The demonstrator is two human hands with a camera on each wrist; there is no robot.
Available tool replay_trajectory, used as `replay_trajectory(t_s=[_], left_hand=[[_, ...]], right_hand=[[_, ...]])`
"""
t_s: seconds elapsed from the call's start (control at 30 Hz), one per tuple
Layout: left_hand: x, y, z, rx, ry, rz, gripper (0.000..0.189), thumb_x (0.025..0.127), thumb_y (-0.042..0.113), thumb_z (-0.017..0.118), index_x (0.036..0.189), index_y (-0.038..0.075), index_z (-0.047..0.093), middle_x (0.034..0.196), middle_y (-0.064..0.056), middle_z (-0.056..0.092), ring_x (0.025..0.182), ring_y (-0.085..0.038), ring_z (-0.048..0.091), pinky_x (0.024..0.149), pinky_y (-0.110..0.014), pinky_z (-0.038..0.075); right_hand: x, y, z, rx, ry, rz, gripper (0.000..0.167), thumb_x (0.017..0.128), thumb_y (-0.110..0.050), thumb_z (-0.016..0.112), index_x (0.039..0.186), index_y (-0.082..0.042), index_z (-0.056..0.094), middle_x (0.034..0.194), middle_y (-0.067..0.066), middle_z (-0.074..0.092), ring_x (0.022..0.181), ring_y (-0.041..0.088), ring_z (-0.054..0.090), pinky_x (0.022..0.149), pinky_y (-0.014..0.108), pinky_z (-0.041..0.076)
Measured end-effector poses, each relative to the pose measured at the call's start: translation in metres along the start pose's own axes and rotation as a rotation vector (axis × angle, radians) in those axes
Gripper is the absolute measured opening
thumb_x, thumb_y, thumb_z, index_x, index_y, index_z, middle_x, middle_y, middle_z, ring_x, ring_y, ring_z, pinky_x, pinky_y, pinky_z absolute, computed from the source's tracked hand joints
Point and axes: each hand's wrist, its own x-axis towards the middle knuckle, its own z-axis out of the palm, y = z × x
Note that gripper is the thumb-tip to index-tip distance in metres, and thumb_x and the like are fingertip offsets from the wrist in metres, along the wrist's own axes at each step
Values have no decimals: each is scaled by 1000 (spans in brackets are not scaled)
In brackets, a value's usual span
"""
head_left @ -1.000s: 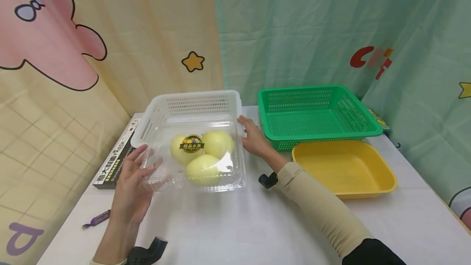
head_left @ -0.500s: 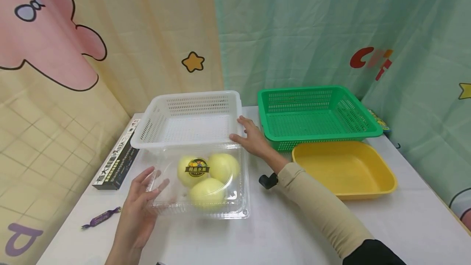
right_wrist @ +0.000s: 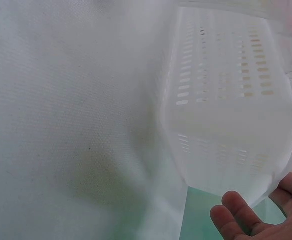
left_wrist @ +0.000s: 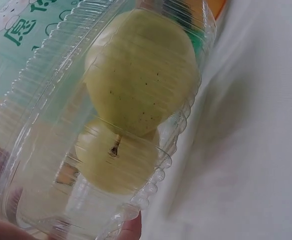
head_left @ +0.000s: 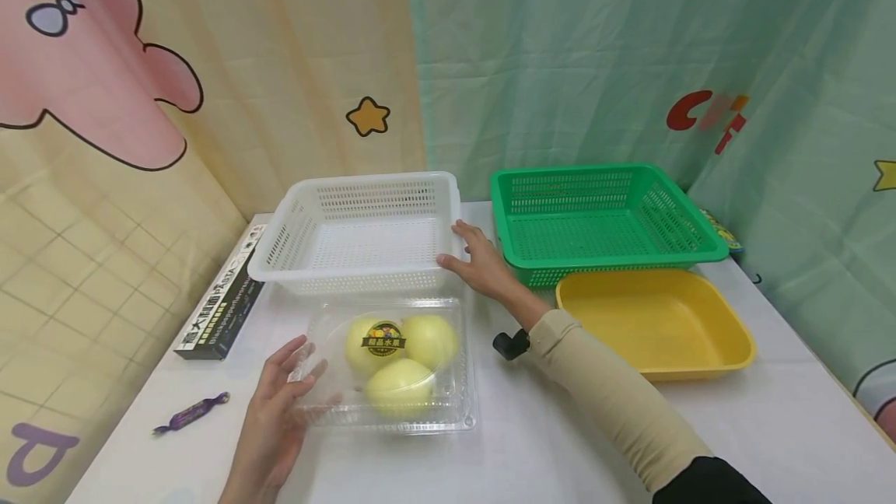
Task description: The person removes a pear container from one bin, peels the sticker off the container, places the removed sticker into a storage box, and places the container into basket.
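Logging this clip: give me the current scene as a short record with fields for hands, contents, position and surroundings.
Left hand: grips the left side of the clear container
Right hand: at the right end of the white basket, by its rim
Contents: three pale yellow-green fruits
Container position: in front of the white basket; contact with the table unclear
Right side: green basket, yellow tray in front
Left side: dark box beside the white basket; purple wrapped candy nearer

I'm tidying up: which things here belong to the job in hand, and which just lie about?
Seemingly in use:
clear box, in the left grip
three fruits inside
white basket, at the right grip

Apparently lying about:
green basket
yellow tray
black box
wrapped purple sweet
half-hidden packet
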Motion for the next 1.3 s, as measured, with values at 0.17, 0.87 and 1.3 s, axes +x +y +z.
replay_trajectory(t_s=[0.17,0.87,1.3], left_hand=[[2,-5,4,52,39,-37,56,96,3,40,146,21,25,136,8,24,120,-6,45,87,-39,54],[6,-12,19,292,-7,-77,68,91,4,49,148,27,19,142,-2,19,131,-20,31,89,-18,44],[12,-14,24,427,-57,-108,71,89,12,58,146,29,20,151,-12,13,140,-37,23,100,-35,38]], right_hand=[[1,-1,1,-2,1,10,73,88,-43,62,148,-14,30,157,4,24,127,35,48,99,47,47],[1,-1,-3,-16,-26,3,74,88,-44,61,148,-14,29,157,6,24,128,35,47,101,46,46],[2,0,-4,-22,-34,12,74,88,-44,61,148,-16,29,157,4,24,128,34,48,100,45,47]])
